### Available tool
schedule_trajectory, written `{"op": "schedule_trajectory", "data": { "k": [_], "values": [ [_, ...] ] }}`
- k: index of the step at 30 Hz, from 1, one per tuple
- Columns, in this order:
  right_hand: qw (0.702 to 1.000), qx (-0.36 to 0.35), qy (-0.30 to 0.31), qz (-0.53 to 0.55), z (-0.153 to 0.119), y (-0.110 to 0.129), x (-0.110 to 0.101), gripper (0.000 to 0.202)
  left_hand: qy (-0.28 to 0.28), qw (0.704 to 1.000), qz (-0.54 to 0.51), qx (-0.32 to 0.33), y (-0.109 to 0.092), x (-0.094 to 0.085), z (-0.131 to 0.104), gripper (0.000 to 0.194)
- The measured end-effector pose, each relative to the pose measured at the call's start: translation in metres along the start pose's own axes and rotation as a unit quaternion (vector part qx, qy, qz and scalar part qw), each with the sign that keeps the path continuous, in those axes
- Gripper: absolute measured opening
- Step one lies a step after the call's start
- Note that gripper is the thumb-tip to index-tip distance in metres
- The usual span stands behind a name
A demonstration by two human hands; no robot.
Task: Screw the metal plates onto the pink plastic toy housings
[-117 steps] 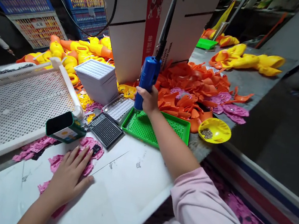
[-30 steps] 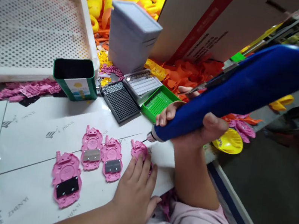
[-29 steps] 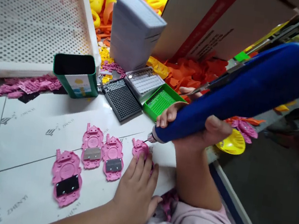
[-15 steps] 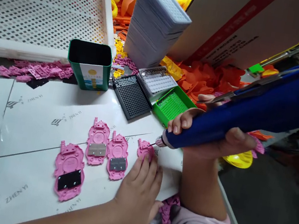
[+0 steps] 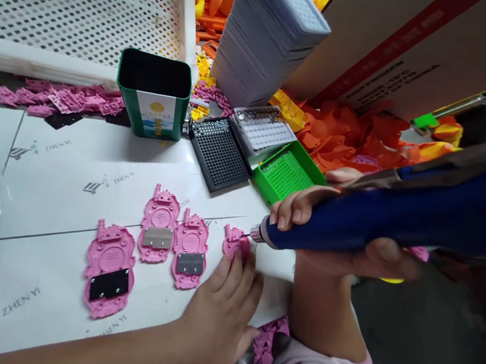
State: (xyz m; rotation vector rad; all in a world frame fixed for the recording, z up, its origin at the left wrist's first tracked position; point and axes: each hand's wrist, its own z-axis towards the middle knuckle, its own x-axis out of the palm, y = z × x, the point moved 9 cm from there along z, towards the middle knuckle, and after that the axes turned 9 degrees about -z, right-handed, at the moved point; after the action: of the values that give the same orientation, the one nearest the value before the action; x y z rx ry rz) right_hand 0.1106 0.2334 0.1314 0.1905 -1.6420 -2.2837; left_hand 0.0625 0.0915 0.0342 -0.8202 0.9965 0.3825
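Observation:
My right hand (image 5: 337,228) is wrapped around a blue electric screwdriver (image 5: 387,205), which slants down to the left. Its thin bit meets the upper right part of a pink plastic toy-phone casing (image 5: 234,239) on the table. Whether the bit sits on a screw is too small to tell. My left hand (image 5: 226,302) holds that casing down, its fingers covering the lower part. To the left lie similar pink casings: one with a black plate (image 5: 109,268), one with a dark grey plate (image 5: 191,247) and one with a lighter grey plate (image 5: 159,224).
Behind the work stand a green tin (image 5: 154,100), a black perforated tray (image 5: 220,154) and a green perforated tray (image 5: 290,174). A tall stack of white trays (image 5: 267,32), a white mesh crate (image 5: 82,3), loose pink parts (image 5: 62,99) and a cardboard box (image 5: 385,38) lie beyond.
The screwdriver's rear end has swung downward, while its bit stays at the casing. My left hand keeps its hold. The camera view has shifted slightly.

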Motion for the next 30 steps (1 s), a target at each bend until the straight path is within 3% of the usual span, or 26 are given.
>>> {"op": "schedule_trajectory", "data": {
  "k": [5, 11, 17, 21, 23, 26, 30],
  "values": [
    [0.994, -0.086, 0.041, -0.044, -0.007, 0.009, 0.015, 0.046, 0.023, 1.000, 0.001, 0.009, -0.002, 0.008, -0.002, 0.066],
    [0.991, -0.078, 0.107, -0.029, -0.008, 0.002, 0.020, 0.048, 0.022, 1.000, 0.020, -0.004, -0.002, 0.007, 0.001, 0.069],
    [0.990, -0.086, 0.104, 0.039, 0.003, 0.002, -0.005, 0.066, -0.012, 1.000, 0.004, 0.000, -0.001, -0.004, 0.005, 0.060],
    [0.980, -0.079, 0.175, 0.051, 0.012, 0.002, -0.017, 0.042, 0.010, 1.000, -0.013, 0.001, 0.001, -0.008, 0.011, 0.055],
    [0.987, -0.074, 0.138, 0.044, 0.014, 0.000, -0.026, 0.038, 0.020, 1.000, -0.012, 0.001, 0.001, -0.008, 0.013, 0.055],
    [0.994, -0.097, 0.011, 0.044, 0.010, 0.002, -0.038, 0.054, 0.017, 1.000, 0.003, 0.017, 0.000, -0.007, 0.013, 0.058],
    [0.990, -0.105, -0.086, 0.024, 0.009, 0.017, -0.042, 0.063, 0.007, 0.999, 0.041, 0.035, -0.003, -0.006, 0.010, 0.060]
  ]
}}
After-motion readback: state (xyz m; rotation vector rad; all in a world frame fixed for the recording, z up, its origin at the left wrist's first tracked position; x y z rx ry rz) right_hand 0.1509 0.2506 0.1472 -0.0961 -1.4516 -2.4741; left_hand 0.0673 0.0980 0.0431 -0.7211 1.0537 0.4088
